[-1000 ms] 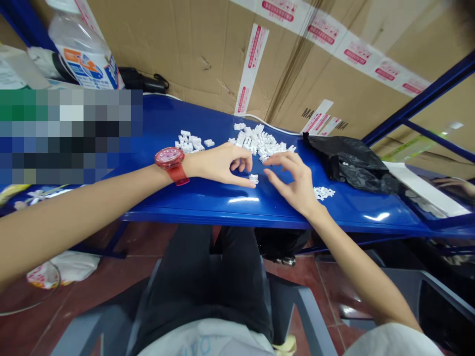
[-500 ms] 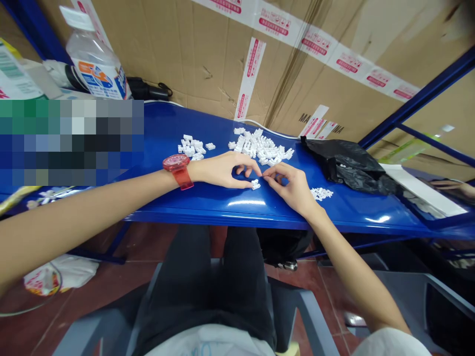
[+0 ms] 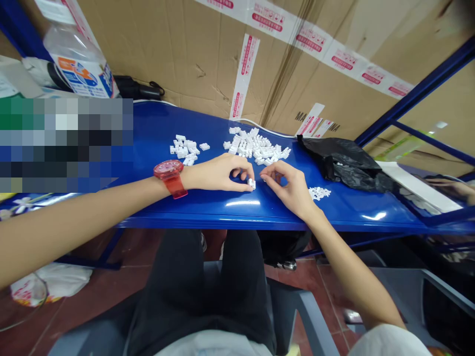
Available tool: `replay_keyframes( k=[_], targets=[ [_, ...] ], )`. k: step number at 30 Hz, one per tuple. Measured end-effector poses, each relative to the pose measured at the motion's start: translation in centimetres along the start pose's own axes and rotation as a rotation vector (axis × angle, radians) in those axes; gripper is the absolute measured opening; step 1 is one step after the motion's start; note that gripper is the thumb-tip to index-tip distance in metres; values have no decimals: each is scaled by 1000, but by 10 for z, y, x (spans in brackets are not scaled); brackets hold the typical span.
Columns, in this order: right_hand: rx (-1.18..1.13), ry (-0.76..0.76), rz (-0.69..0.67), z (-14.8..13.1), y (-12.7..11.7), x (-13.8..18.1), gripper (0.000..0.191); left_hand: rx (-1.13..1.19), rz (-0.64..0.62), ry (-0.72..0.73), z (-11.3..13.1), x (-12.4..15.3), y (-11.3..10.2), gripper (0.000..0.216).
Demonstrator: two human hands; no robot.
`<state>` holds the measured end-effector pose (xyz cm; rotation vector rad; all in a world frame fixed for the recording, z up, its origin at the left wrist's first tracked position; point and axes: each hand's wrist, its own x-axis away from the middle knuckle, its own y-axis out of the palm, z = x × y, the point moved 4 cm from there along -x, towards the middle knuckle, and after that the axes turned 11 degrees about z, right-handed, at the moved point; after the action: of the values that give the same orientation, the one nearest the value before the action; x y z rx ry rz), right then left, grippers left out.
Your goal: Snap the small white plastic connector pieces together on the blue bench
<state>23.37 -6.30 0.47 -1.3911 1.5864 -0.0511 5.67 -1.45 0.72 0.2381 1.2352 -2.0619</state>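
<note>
My left hand [image 3: 232, 173], a red watch [image 3: 170, 173] on its wrist, pinches a small white plastic piece [image 3: 252, 184] between thumb and forefinger, low over the blue table. Just to the right is my right hand [image 3: 287, 185], its thumb and forefinger pressed together; whatever they hold is too small to make out. Behind both hands lies a large pile of white plastic pieces [image 3: 256, 146]. A smaller cluster of similar pieces [image 3: 185, 148] is near the left wrist. Beside the right wrist rests a heap of smaller white parts [image 3: 319, 193].
A black plastic bag [image 3: 345, 158] lies on the blue table [image 3: 208, 205] at the right, next to a white board [image 3: 419, 185]. At the back left stands a plastic bottle [image 3: 79, 62]. Cardboard [image 3: 178, 44] walls the rear. Another person's hand [image 3: 454, 188] shows at the far right.
The left forefinger has come down onto the white piece, which is now pinched and turned more upright. The fingertips of the two hands have drawn slightly apart. The view has shifted a little.
</note>
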Motion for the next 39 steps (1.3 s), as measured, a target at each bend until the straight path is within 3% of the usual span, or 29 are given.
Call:
replay_keyframes(
  k=[5,22,25,29,31,33,36,39],
  targets=[
    [-269,175,-57,-3,6,0,15,-6,41,-16,-3,1,2,20],
    [-39,94,-107,-9,10,0,16,-20,29,-33,-3,-2,3,25],
    [12,57,-117,-6,13,-3,13,-98,52,-27,-6,-5,-10,32],
    [195,-18,-70,15,15,-22,8,-450,235,-124,-37,-4,-58,38],
    [320,-51,-31,27,10,-35,9,-607,256,-201,-59,-1,-80,37],
    [385,-45,20,36,-3,-44,9,-655,134,-259,-79,2,-90,32],
    [323,1,11,37,-31,-42,8,-563,58,-294,-89,2,-87,25],
    [213,22,-174,27,-48,-24,12,-428,113,-329,-78,-1,-70,29]
  ],
)
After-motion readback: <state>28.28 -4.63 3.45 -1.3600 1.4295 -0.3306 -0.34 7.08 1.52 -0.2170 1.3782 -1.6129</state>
